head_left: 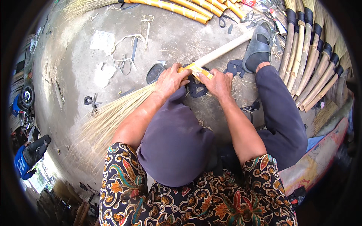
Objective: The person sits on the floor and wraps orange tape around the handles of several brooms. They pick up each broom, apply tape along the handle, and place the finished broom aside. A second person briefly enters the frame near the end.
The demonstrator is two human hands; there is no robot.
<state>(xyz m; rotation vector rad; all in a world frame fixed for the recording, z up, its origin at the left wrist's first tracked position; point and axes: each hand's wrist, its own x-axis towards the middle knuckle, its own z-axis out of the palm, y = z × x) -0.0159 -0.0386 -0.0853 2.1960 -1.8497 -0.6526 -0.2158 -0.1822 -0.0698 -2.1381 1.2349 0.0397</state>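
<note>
I see a grey concrete floor carrying everything. Straw bits and pale strips litter it. Yellow-wrapped broom handles lie along its far edge, a row of finished brooms lies at the right, scissors sit at the left, and a dark sandal sole rests near the middle.

Short-sleeved batik shirt, dark with orange, red and teal swirly flowers. Dark navy trousers, plus a grey slip-on sandal on one foot. Forearms bare.
</note>
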